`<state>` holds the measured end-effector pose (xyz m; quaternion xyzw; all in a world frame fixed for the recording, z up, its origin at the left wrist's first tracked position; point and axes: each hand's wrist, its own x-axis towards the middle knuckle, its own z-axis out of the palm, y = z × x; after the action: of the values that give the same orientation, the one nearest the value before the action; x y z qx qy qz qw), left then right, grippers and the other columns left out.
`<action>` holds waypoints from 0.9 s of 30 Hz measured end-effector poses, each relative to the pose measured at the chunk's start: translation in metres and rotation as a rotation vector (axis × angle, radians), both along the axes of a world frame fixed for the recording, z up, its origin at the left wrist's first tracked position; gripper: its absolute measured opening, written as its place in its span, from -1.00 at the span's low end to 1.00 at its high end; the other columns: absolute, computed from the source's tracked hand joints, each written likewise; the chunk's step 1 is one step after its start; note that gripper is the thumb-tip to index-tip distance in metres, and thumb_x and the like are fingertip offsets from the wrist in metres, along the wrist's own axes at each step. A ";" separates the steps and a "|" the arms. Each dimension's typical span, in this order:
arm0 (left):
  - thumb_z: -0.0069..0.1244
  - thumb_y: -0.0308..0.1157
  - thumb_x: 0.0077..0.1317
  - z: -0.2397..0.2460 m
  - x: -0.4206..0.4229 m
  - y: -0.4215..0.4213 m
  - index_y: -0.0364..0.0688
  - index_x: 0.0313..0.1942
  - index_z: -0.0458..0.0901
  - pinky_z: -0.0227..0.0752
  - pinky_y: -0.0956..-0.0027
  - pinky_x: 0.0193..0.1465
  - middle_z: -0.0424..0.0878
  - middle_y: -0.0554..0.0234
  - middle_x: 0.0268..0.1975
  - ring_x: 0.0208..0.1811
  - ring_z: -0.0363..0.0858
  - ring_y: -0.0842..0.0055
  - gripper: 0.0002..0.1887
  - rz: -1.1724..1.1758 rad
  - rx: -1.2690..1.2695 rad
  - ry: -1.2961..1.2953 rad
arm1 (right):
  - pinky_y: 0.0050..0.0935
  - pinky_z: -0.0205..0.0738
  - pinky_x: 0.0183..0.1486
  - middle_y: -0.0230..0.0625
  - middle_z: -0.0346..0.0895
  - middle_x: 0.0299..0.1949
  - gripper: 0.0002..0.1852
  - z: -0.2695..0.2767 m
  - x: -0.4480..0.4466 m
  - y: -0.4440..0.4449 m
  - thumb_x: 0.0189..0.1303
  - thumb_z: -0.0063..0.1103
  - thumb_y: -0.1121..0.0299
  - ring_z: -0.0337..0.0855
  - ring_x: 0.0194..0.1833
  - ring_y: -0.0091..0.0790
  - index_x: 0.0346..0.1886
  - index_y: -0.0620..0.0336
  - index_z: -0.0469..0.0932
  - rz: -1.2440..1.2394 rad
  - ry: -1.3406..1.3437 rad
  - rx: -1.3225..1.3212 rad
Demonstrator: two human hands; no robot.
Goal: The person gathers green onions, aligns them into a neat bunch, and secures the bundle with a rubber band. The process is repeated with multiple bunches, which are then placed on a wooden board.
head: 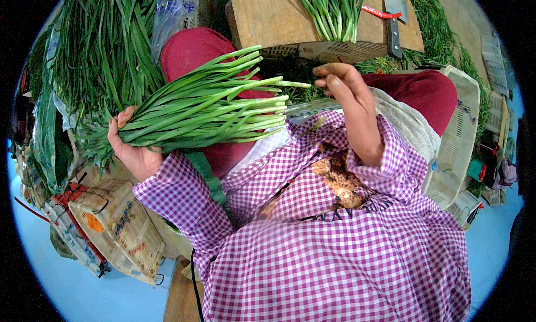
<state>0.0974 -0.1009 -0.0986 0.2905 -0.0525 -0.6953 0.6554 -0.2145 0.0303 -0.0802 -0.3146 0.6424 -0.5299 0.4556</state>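
Note:
My left hand [136, 148] is closed round the leafy end of a bunch of green garlic chives or similar leafy stalks [209, 100], held sideways over my lap with the pale cut ends to the right. Just beyond those ends is my right hand [349, 100], thumb and fingers bent towards each other; one stalk juts out close to the fingertips, and I see nothing held between them. A smaller bunch of the same greens [335, 16] lies on a wooden board [272, 16] in front, across a red tape strip [379, 13]. A cleaver with a black handle [394, 39] rests at the board's right.
A large heap of long green leaves [104, 50] stands at the upper left, beside clear plastic wrapping [178, 12]. Pale plastic crates stand to the right [454, 138] and lower left [121, 225]. More greens [435, 25] lie behind the board. A wooden seat edge [180, 292] shows below.

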 end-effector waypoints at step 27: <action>-0.04 -0.40 0.20 0.006 -0.007 0.002 -0.08 -0.41 0.32 0.24 0.33 0.06 0.39 0.49 -0.45 -0.28 0.37 0.61 -0.87 -0.066 -0.213 0.035 | -0.43 0.29 0.04 -0.27 0.49 -0.13 -0.70 0.003 0.000 -0.014 0.23 0.01 0.31 0.48 -0.08 -0.42 -0.06 0.31 0.39 0.007 -0.028 -0.073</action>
<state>0.0901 -0.0993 -0.0924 0.2053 -0.1242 -0.7118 0.6602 -0.2140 0.0165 -0.0776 -0.3257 0.6150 -0.5559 0.4547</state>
